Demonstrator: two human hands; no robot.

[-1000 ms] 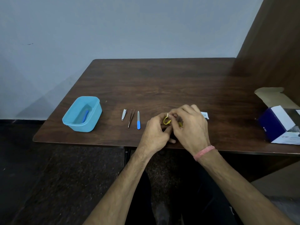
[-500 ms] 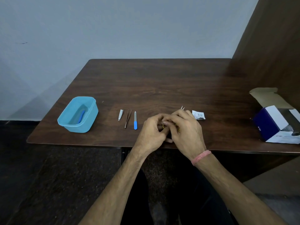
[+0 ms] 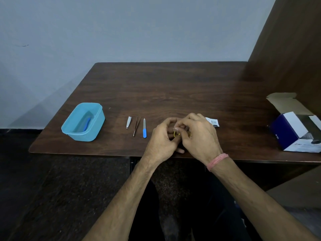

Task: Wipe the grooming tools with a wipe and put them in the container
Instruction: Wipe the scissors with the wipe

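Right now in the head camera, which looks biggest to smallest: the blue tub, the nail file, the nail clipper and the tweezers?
1. blue tub, by far the biggest.
2. nail file and tweezers: about the same length, too close to rank.
3. nail clipper, the shortest.
All lie at a similar distance, so nearness hardly matters.

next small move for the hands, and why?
Probably finish rubbing the yellow-handled tool held between left hand and right hand, then carry it left to the blue container. The clipper, tweezers and file wait on the table.
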